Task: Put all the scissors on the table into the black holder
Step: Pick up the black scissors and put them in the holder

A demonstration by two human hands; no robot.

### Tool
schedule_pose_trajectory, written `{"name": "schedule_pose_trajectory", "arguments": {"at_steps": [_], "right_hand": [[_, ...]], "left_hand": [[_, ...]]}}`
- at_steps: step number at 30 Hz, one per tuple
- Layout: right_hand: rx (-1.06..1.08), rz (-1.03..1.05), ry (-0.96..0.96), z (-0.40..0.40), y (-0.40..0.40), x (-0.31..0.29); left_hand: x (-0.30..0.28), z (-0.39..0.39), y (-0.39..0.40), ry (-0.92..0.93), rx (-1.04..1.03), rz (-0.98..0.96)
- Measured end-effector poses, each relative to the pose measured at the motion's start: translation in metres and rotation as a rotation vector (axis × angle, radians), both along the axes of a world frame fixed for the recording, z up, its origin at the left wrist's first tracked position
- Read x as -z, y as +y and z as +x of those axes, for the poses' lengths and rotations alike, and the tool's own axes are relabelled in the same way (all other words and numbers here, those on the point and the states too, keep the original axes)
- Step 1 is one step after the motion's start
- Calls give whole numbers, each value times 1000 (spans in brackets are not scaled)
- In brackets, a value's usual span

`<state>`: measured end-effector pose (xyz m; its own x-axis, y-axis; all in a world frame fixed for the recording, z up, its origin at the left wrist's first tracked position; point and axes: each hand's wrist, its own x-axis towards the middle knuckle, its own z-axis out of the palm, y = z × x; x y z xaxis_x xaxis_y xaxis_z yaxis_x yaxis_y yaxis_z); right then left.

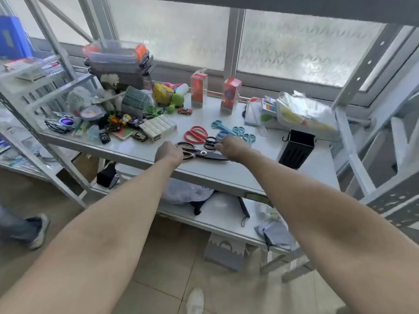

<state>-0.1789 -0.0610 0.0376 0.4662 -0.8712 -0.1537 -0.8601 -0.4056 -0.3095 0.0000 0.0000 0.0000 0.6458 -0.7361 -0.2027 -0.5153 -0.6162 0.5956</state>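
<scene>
Several scissors lie together on the white table (249,177). The large black scissors (213,156) with brown-lined handles are nearest the front edge. My left hand (169,152) is curled at their handles, with the fingers hidden. My right hand (233,147) hovers over the blades, its thumb at the small black scissors (210,142); whether it grips anything is hidden. Behind lie red scissors (196,133), blue scissors (223,134) and teal scissors (218,125). The black holder (297,148) stands upright to the right, nothing showing above its rim.
Clutter fills the table's left: toy cars, a box of staples (158,127), green balls, stacked plastic boxes (118,57). Two red cartons (199,89) stand at the back. A tray of packets (303,114) sits behind the holder. Shelf uprights flank both sides. Another person's shoe (38,230) is at the left.
</scene>
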Motion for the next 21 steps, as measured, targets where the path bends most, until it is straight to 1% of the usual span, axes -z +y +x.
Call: {"name": "schedule_pose_trajectory", "arguments": {"at_steps": [2, 4, 7, 10, 13, 16, 18, 21], "right_hand": [[-30, -20, -19, 13, -7, 6], [-74, -28, 4, 30, -12, 13], [-185, -36, 49, 53, -23, 24], [-270, -84, 173, 71, -32, 33], [-267, -94, 207, 84, -36, 44], [-239, -87, 230, 93, -37, 51], [-233, -91, 247, 98, -35, 55], [-224, -112, 259, 103, -30, 61]], "left_hand": [[2, 12, -5, -1, -51, 4], [10, 24, -13, 13, -57, 7], [16, 34, -31, 24, 2, 36], [21, 40, -45, 10, 78, 63], [27, 43, -51, -56, 150, 117], [32, 47, -56, -93, 176, 169], [33, 50, -60, -85, 174, 171], [35, 56, -64, -13, 168, 174]]}}
